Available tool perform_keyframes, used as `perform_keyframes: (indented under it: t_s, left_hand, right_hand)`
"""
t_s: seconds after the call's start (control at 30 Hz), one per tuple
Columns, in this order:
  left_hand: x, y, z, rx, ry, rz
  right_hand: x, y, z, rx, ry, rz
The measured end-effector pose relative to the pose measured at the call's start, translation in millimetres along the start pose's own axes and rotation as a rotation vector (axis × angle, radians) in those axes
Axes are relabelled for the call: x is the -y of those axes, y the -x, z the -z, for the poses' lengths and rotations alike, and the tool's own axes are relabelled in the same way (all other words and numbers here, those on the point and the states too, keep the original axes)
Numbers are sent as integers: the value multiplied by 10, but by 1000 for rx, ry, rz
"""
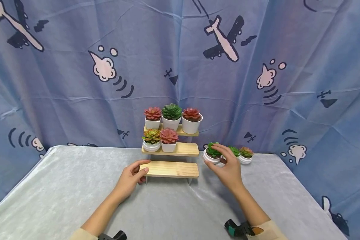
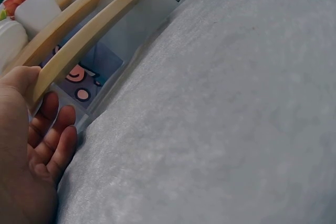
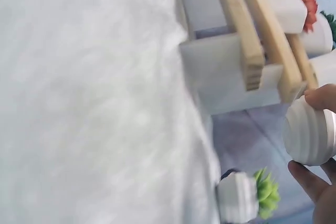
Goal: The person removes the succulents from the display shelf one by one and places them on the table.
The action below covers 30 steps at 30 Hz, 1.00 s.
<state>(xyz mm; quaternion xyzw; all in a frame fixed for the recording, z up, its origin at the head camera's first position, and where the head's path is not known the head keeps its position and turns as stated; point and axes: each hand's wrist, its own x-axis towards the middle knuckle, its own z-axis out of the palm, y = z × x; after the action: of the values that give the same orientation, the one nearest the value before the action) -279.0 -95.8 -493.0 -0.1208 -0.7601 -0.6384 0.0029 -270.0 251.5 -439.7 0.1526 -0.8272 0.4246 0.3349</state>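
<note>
My left hand (image 1: 131,178) grips the left end of a three-tier wooden plant stand (image 1: 172,169) at its lowest board. In the left wrist view the thumb lies on the board and the fingers curl beside the clear side panel (image 2: 71,100). Right of the stand, my right hand (image 1: 229,170) pinches a green succulent in a round white pot (image 1: 212,155). The right wrist view shows this ridged pot (image 3: 310,135) off the table, between thumb and fingers. Behind the right hand stand another green succulent (image 1: 235,151) and a reddish-green succulent (image 1: 246,154), both in white pots.
Three potted succulents stand on the top board: a red one (image 1: 153,115), a green one (image 1: 172,115) and another red one (image 1: 192,116). The middle board bears a yellow-green succulent (image 1: 151,138) and a pink one (image 1: 169,138). A patterned blue curtain (image 1: 144,66) hangs behind the grey-covered table (image 1: 78,180).
</note>
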Motion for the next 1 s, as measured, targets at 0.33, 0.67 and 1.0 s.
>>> perform_keyframes:
  t_s: [0.33, 0.67, 1.0]
  left_hand:
    - [-23, 21, 12, 1, 8, -11]
    - [-23, 16, -4, 2, 3, 1]
    - [-34, 22, 5, 11, 18, -3]
  right_hand:
    - [-269, 111, 67, 2, 27, -83]
    - [-424, 205, 84, -20, 4, -132]
    - [-358, 234, 82, 40, 43, -172]
